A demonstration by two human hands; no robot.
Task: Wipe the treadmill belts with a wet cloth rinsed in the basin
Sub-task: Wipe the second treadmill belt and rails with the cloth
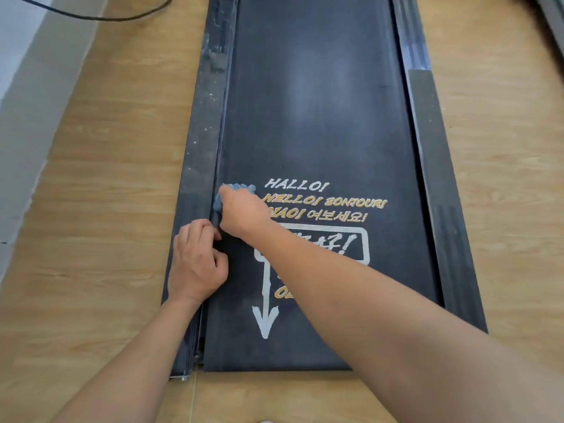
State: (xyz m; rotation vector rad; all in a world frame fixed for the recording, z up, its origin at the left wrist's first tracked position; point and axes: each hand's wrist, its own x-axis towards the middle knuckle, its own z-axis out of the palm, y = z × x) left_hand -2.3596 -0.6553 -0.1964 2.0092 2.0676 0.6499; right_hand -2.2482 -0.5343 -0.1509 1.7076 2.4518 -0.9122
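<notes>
While the right hand (241, 212) bunches a blue cloth (236, 189) in its curled fingers and presses it down at the far left margin of the belt (317, 117), the left hand (195, 264) sits just behind it, fingers and thumb curled in on the belt's left edge where it meets the left side rail (204, 132). That grip looks meant to hold or lift the edge so the cloth can reach into the seam, though how far the edge is raised cannot be made out. The right forearm crosses over the printed lettering (323, 203), which suggests the person is kneeling at the near end and reaching across to work the dirtier side; the rail there shows pale specks and smudges. Most of the belt ahead carries a dull grey haze, so the wiping seems far from finished. The treadmill lies flat on a wooden floor (116, 178). No basin is in view.
</notes>
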